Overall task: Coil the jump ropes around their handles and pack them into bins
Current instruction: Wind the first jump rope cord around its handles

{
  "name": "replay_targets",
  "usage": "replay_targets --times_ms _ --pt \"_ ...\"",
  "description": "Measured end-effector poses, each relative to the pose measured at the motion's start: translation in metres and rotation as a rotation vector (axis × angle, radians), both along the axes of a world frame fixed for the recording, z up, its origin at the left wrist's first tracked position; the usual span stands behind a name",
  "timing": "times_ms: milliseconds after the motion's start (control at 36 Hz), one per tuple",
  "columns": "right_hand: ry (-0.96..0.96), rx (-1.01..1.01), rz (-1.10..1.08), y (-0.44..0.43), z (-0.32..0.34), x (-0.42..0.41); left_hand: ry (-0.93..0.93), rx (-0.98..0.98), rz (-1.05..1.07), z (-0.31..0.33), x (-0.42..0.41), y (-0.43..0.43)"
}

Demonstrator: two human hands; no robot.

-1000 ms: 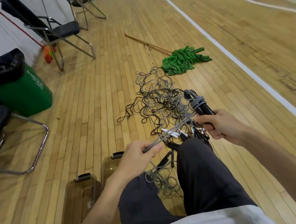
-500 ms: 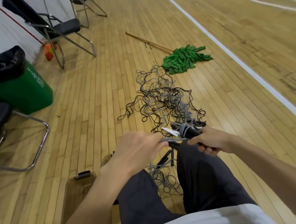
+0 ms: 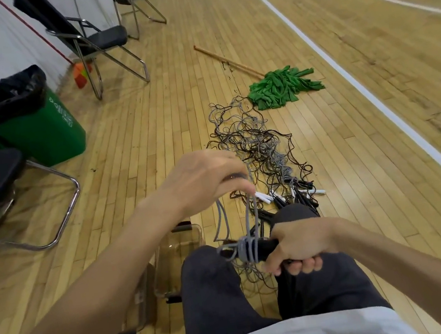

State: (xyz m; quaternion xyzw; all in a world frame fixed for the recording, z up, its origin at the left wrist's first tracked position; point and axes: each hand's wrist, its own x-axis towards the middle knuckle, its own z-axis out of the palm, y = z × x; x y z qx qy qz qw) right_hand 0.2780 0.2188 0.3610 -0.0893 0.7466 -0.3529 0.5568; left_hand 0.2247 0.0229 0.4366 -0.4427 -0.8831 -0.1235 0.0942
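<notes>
My right hand (image 3: 298,244) grips a pair of black jump rope handles (image 3: 264,248) held level over my knees, with several turns of grey rope (image 3: 248,249) wrapped round their left end. My left hand (image 3: 206,177) is raised above them and pinches the same grey rope, which hangs in loops down to the handles. A tangled pile of grey and black jump ropes (image 3: 256,144) lies on the wood floor ahead, its black and white handles (image 3: 293,198) bunched near my knee. A clear plastic bin (image 3: 180,248) stands on the floor left of my legs.
A green trash bin (image 3: 34,130) with a black liner stands at the left wall. Folding chairs (image 3: 95,39) sit at left and far back. A green mop (image 3: 282,87) with a wooden pole lies beyond the rope pile. More clear bins (image 3: 142,303) stand near my left leg.
My right hand pulled the handles down and back to my knees and turned them level. My left hand rose with the grey rope, laying more turns on the handles.
</notes>
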Motion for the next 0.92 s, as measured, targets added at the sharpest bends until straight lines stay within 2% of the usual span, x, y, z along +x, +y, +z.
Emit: replay_targets --times_ms 222,500,694,778,833,917 --pt "0.148 -0.049 0.069 -0.013 0.044 0.017 -0.35 0.155 0.166 -0.012 -0.017 -0.012" --pt "0.037 -0.269 0.077 -0.008 0.065 0.022 -0.783 0.478 0.185 -0.031 -0.012 -0.011" --pt "0.069 -0.507 -0.153 0.001 0.077 0.019 -1.051 0.746 0.34 -0.081 -0.002 -0.012" --pt "0.095 -0.511 -0.2 0.007 0.078 0.015 -1.061 0.665 0.423 -0.089 0.009 -0.007" --pt "0.107 -0.523 -0.227 0.009 0.075 0.013 -1.151 0.694 0.455 -0.092 0.015 -0.003" --pt "0.098 -0.604 -0.28 0.011 0.07 0.01 -1.264 0.893 0.451 -0.095 0.019 0.006"
